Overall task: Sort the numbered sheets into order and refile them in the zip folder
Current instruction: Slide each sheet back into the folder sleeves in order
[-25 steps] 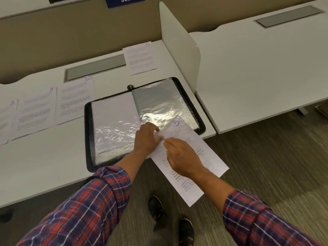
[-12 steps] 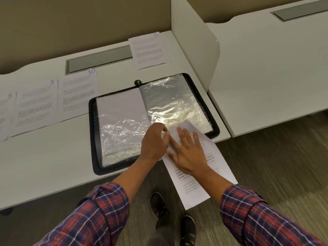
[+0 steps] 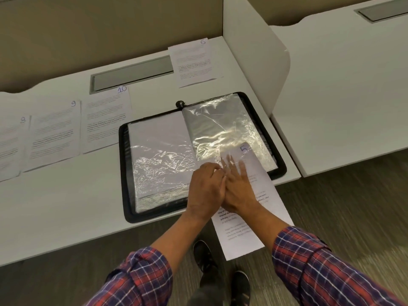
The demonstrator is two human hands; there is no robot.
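The black zip folder (image 3: pixel 123 173) lies open at the desk's front edge, showing crinkled clear sleeves. Sheet 5 (image 3: pixel 254 228) lies slanted over the folder's lower right; its top with the number sits under the right-hand plastic sleeve (image 3: pixel 225 124), and its lower half hangs off the desk. My right hand (image 3: pixel 240 188) lies flat on sheet 5 with straight fingers, the tips blurred at the sleeve's mouth. My left hand (image 3: pixel 205 188) is beside it, touching it, with fingers curled at the sleeve's lower edge. Sheets 6 (image 3: pixel 194 62), 10 (image 3: pixel 106 120), 9 (image 3: pixel 55 138) and another sheet (image 3: pixel 11 146) lie on the desk.
A white divider panel (image 3: pixel 254 62) stands right of the folder, with a second desk (image 3: pixel 342 96) beyond it. A grey cable slot (image 3: pixel 132 74) is set into the desk behind the folder. My shoes (image 3: pixel 205 257) stand on the carpet under the desk's edge.
Sheet 5 has slid up and further under the right sleeve. My right hand went from pinching the sheet to lying flat on it and moved forward; the left stayed at the sleeve edge.
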